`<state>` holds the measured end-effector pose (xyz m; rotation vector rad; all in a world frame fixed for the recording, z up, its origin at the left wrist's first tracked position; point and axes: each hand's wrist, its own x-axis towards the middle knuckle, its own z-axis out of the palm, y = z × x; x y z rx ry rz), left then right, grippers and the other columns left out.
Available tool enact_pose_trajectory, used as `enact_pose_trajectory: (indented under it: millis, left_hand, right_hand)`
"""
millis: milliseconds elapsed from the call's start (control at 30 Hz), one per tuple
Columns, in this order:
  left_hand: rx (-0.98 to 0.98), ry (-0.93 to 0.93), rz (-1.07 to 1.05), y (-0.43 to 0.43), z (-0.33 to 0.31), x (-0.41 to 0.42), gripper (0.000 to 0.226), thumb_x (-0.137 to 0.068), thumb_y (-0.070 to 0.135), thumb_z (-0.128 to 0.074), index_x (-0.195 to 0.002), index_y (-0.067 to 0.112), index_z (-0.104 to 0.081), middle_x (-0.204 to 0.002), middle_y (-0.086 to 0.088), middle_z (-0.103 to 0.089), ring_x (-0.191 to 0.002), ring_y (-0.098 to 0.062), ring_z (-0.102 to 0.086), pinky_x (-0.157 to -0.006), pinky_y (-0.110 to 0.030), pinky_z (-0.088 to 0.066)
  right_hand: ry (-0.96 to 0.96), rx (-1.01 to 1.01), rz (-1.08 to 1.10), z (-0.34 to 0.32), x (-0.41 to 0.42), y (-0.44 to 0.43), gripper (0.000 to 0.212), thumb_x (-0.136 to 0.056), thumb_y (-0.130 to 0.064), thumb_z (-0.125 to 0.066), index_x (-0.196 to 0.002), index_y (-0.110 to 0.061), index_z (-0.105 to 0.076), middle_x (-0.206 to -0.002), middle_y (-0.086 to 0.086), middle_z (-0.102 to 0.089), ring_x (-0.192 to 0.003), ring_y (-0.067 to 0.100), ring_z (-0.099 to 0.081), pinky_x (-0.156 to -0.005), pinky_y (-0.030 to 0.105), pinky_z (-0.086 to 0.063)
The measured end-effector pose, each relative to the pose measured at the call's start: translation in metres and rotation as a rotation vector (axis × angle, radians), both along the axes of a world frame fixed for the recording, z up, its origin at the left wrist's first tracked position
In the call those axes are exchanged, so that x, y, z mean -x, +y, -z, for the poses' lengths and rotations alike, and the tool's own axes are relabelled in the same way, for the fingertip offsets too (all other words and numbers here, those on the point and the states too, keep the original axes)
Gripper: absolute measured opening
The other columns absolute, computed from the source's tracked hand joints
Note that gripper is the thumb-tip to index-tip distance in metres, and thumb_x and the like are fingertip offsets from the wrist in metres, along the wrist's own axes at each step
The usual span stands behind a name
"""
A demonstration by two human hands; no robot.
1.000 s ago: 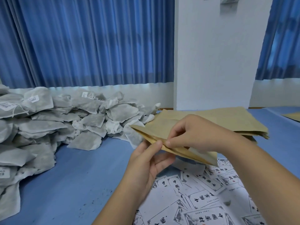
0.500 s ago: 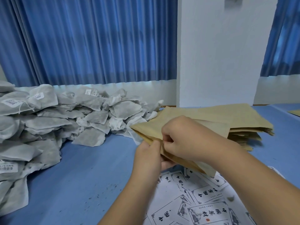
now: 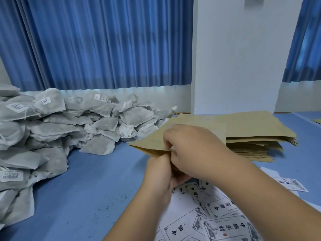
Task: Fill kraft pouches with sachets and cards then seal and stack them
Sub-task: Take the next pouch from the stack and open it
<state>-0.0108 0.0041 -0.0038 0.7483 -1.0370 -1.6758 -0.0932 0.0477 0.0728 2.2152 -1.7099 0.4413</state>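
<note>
Flat tan kraft-paper pouch (image 3: pixel 152 143) held just above the blue table (image 3: pixel 86 188), its near edge pinched by both hands.
Left hand (image 3: pixel 159 173) grips the edge from beneath, right hand (image 3: pixel 192 150) pinches it from above; rubbing the two layers apart gently should open the mouth without tearing, ready for the grey mesh sachets (image 3: pixel 104 122) heaped to the left.
</note>
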Motion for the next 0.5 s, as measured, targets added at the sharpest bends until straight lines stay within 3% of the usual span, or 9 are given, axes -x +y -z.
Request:
enact_pose_trajectory:
  millis: [67, 167, 333, 500]
  left_hand:
    - [-0.011, 0.044, 0.005, 0.001, -0.004, -0.002, 0.045, -0.085, -0.008, -0.036, -0.065, 0.013, -0.071, -0.059, -0.008, -0.065, -0.05, -0.018, -0.061, -0.049, -0.029, -0.052]
    - [-0.013, -0.001, -0.002, 0.003, -0.005, -0.001, 0.061, -0.084, -0.011, -0.028, -0.042, 0.018, -0.061, -0.039, 0.004, -0.045, -0.03, -0.01, -0.042, -0.034, -0.018, -0.039]
    - [-0.001, -0.047, -0.072, -0.002, -0.003, -0.003, 0.048, -0.088, -0.001, -0.043, -0.05, 0.021, -0.061, -0.055, -0.002, -0.048, -0.042, -0.013, -0.041, -0.04, -0.019, -0.039]
    - [0.074, -0.132, -0.311, -0.003, -0.005, -0.007, 0.043, -0.08, -0.003, -0.053, -0.044, 0.021, -0.049, -0.047, 0.006, -0.04, -0.044, -0.012, -0.034, -0.041, -0.02, -0.029]
  right_hand:
    - [0.013, -0.036, 0.064, 0.002, -0.002, 0.001, 0.019, -0.081, -0.019, -0.054, -0.091, -0.021, -0.038, -0.089, -0.003, -0.037, -0.076, 0.019, -0.037, -0.052, 0.029, -0.032]
    - [0.016, -0.118, 0.197, 0.007, -0.005, 0.005, 0.027, -0.084, -0.023, -0.054, -0.091, -0.02, -0.027, -0.078, -0.001, -0.023, -0.068, 0.02, -0.031, -0.047, 0.029, -0.016]
    - [0.004, -0.145, 0.251, 0.013, -0.013, 0.006, 0.025, -0.084, -0.01, -0.051, -0.092, -0.016, -0.028, -0.068, -0.002, -0.029, -0.053, 0.015, -0.026, -0.046, 0.03, -0.016]
    - [-0.036, 0.017, 0.232, 0.012, -0.026, 0.008, 0.025, -0.081, -0.004, -0.048, -0.088, -0.017, -0.028, -0.064, -0.002, -0.027, -0.05, 0.015, -0.022, -0.045, 0.031, -0.011]
